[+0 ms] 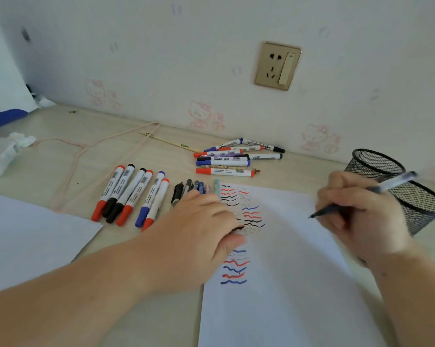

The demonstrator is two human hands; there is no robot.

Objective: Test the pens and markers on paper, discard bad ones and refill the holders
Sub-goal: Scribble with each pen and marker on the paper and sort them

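Paper [281,284] was laid flat on the desk [61,136], marked near its left edge with wavy red, blue and black test lines [246,211]. Left hand [206,221] was pressed palm-down on that left edge, fingers fairly straight, nothing seen gripped; part of the scribbles was covered by it. Right hand [359,214] was closed around a pen [361,196], pinched in a writing grip, tip pointed down-left just over or on the blank part of the sheet; contact could not be told. Six capped markers [131,196] were lined up side by side left of the sheet, red, black and blue caps. Several thinner pens [193,187] were laid between that row and the sheet, partly hidden by the left hand. A loose pile of markers [234,157] was left near the wall [161,58]. Two black mesh holders [396,186] were stood at the right, just behind the right hand. A second sheet [28,236] was seen at lower left, a wall socket [277,66] above the pile.
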